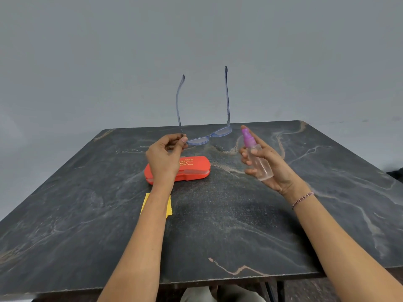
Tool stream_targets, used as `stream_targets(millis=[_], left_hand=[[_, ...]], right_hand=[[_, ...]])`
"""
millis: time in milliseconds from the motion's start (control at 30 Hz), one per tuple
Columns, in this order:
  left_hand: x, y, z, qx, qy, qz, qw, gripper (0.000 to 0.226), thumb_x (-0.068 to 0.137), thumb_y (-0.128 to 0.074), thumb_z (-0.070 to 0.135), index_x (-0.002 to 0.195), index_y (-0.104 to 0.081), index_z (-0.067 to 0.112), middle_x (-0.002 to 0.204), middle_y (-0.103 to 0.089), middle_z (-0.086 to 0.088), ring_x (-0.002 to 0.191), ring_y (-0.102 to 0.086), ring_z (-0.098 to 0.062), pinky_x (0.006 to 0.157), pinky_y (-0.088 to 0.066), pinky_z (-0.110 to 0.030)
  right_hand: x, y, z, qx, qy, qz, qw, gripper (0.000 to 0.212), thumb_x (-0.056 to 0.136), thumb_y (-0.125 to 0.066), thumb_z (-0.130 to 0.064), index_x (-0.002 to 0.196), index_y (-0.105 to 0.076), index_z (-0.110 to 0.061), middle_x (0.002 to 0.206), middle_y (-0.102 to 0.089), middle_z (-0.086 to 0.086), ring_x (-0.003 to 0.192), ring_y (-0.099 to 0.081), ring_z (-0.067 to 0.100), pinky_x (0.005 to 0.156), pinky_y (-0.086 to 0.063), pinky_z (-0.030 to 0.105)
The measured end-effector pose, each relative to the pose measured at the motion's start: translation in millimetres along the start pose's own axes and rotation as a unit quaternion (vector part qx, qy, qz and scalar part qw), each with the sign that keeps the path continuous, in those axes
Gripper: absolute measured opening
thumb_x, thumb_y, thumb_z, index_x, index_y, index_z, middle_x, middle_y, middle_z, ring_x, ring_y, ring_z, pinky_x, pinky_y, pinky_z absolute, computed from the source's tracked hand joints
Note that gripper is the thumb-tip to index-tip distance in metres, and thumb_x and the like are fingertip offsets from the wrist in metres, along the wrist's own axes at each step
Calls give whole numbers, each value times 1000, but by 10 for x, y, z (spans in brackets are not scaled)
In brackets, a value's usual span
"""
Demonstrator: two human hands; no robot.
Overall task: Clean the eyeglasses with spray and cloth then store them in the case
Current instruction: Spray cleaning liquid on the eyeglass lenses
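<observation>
eyeglasses (208, 136) pinched at hinge by left hand (164, 158)

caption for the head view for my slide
Left hand pinches the blue eyeglasses, right hand holds the spray bottle; red case and yellow cloth lie on the table.

Your blue-framed eyeglasses (209, 135) hang lenses-down over the table (239, 214), temples unfolded and pointing up, pinched at one hinge by your left hand (163, 158). Clear spray bottle (260, 163), purple nozzle, sits tilted in your right hand (275, 168). Red case (193, 168) lies shut; yellow cloth (169, 205) flat, nearer you.
</observation>
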State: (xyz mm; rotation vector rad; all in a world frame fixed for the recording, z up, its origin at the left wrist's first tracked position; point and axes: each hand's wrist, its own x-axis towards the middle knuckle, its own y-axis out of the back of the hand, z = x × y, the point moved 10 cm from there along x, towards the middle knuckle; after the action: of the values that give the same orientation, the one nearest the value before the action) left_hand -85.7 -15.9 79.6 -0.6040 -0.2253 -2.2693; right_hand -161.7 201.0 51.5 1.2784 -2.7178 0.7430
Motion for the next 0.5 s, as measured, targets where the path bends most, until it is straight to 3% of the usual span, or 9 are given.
stream_targets(millis=[167,300,400,500], left_hand=[[-19,-69,16,35,-25,-15,999,9,80,-72,17,87,-71,24,77,-71,9,77,-71,-13,78,-58,-39],[-52,-78,110,71,-62,-11,995,10,80,-72,19,90,-74,18,82,-72,6,79,-69,-10,76,-56,-26],[-92,-106,204,91,-96,-14,991,11,80,-72,18,90,-74,16,85,-73,3,78,-67,-5,71,-51,-13],[-129,-126,270,113,-126,-11,986,11,79,-72,21,90,-74,17,86,-72,8,77,-64,0,71,-50,-15]], right_hand=[[-19,-36,-17,-73,23,13,997,64,84,-56,-6,134,-39,-41,88,-53,3,62,-54,15,39,-40,18],[-47,-126,1,-195,21,18,980,56,87,-54,-2,128,-38,-37,91,-59,10,47,-49,19,37,-39,21],[-66,-168,-71,-359,63,65,929,51,91,-54,-3,127,-36,-34,73,-60,8,43,-45,22,42,-44,27],[-78,-241,-168,-499,119,105,852,52,90,-55,-6,128,-37,-37,51,-54,6,38,-48,27,45,-49,27]])
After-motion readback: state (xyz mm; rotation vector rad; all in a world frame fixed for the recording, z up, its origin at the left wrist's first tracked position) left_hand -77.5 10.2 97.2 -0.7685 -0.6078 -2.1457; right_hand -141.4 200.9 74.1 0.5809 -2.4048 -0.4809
